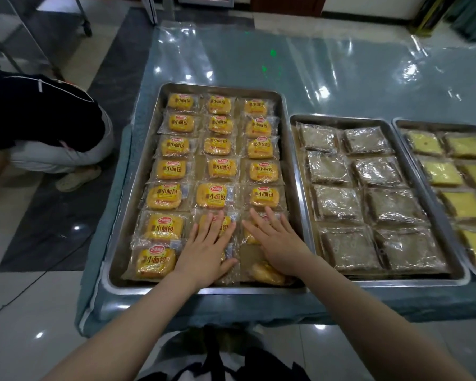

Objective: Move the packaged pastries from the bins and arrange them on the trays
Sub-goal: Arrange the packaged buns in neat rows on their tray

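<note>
A steel tray (291, 166) holds three columns of small yellow packaged breads (217, 167) in clear wrappers. My left hand (208, 247) lies flat with straight fingers on a packet in the middle column near the tray's front. My right hand (275, 240) lies flat on a packet in the right column beside it. A bread packet (267, 273) with its label hidden sits at the tray's front right, just below my right hand. No bin is in view.
To the right stand a tray (344, 121) of brown wrapped slices and a tray (437, 123) of yellow wrapped slices. All rest on a table (286, 64) covered in clear plastic. A person (47, 127) crouches on the floor at the left.
</note>
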Demonstrator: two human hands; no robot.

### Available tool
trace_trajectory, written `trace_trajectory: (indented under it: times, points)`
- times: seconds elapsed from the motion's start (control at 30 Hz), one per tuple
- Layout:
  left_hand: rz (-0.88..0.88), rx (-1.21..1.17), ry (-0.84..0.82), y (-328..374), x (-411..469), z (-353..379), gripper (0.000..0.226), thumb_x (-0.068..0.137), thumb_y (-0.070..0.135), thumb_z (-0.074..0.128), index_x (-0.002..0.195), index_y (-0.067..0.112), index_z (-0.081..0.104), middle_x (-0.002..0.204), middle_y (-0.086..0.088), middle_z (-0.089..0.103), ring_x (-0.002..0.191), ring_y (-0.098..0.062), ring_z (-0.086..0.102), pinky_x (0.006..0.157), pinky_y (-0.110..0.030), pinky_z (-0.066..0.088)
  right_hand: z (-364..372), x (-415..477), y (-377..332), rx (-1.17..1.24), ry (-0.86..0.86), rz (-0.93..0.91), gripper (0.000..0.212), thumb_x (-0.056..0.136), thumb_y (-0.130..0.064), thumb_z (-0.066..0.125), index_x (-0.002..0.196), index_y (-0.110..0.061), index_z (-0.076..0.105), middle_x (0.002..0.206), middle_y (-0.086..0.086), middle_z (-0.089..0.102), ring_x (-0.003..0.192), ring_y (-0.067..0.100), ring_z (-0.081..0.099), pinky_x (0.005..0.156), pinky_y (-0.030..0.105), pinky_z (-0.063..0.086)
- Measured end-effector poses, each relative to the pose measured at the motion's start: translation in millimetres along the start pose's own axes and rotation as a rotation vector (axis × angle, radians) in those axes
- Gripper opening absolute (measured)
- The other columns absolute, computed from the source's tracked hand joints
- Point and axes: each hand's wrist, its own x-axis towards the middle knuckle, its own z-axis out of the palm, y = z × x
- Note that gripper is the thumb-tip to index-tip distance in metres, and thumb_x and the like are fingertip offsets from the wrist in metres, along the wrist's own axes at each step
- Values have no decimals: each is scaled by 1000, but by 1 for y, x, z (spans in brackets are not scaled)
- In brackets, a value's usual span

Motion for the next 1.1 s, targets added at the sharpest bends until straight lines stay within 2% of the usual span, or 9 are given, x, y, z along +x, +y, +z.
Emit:
trace_trajectory:
  times: [0.13, 0.23, 0.33, 0.4, 0.5, 0.67, 0.77, 0.9, 1.1]
  points:
    - [2, -1, -8, -1, 0, -1, 82, 90, 63, 30, 140, 33, -28, 149, -4, -35, 135, -24, -35, 112, -44, -15, -15, -7, -3, 16, 69, 92, 72, 96, -34, 47, 149, -35, -3, 153, -2, -28, 140, 29, -26, 112, 48, -7]
    - [8, 3, -4, -1, 0, -1, 82, 90, 63, 30, 140, 32, -27, 149, -4, -34, 135, -24, -34, 112, -44, -14, -29, -27, -3, 251, 239, 215, 50, 94, -37, 51, 141, -30, 36, 152, -2, 27, 140, 24, 24, 110, 42, 29]
    - [7, -3, -1, -1, 0, 0, 82, 91, 62, 32, 141, 31, -26, 150, -4, -33, 136, -25, -33, 112, -45, -14, -38, -46, 0, 582, 22, 210, 31, 92, -40, 54, 122, -33, 56, 111, -16, 58, 101, 7, 57, 83, 24, 48]
    - [6, -12, 6, -1, 0, 0, 82, 91, 61, 32, 141, 31, -25, 151, -4, -32, 136, -25, -32, 112, -44, -13, -40, -54, -4, 613, -203, 151, 38, 89, -47, 57, 125, -33, 56, 111, -19, 56, 98, 3, 54, 82, 21, 46]
    - [5, -20, 3, -1, 1, 1, 81, 91, 62, 31, 140, 32, -26, 150, -4, -33, 136, -25, -33, 113, -45, -12, -38, -53, -6, 604, -244, 181, 37, 86, -47, 62, 119, -30, 60, 109, -12, 61, 92, 5, 56, 79, 22, 48]
    - [3, -43, 17, -2, 1, 3, 82, 91, 61, 33, 141, 33, -25, 151, -3, -32, 136, -24, -33, 113, -45, -12, -39, -51, -7, 586, 71, 227, 25, 84, -37, 68, 108, -35, 61, 99, -21, 53, 97, 6, 53, 79, 19, 42]
    - [-1, -53, 24, -2, -1, 1, 82, 90, 62, 32, 142, 33, -25, 150, -3, -34, 135, -23, -35, 112, -44, -15, -35, -54, -10, 412, 120, 203, 47, 80, -39, 71, 124, -34, 53, 122, -12, 48, 116, 11, 40, 95, 26, 36]
    - [71, -36, 188, 2, -9, -8, 76, 93, 54, 35, 147, 30, -13, 152, -1, -27, 138, -20, -29, 110, -45, -17, -25, -63, -17, 472, 132, 247, 64, 81, -38, 71, 138, -34, 42, 146, -9, 33, 135, 14, 27, 110, 36, 29]
    - [254, -242, 246, 33, -10, -17, 49, 97, 33, 37, 145, 30, 26, 154, 10, 7, 144, -13, 4, 112, -33, -9, -17, -76, -22, 532, 514, 399, 28, 88, -12, 63, 116, -17, 64, 111, -11, 52, 97, 10, 54, 80, 21, 42]
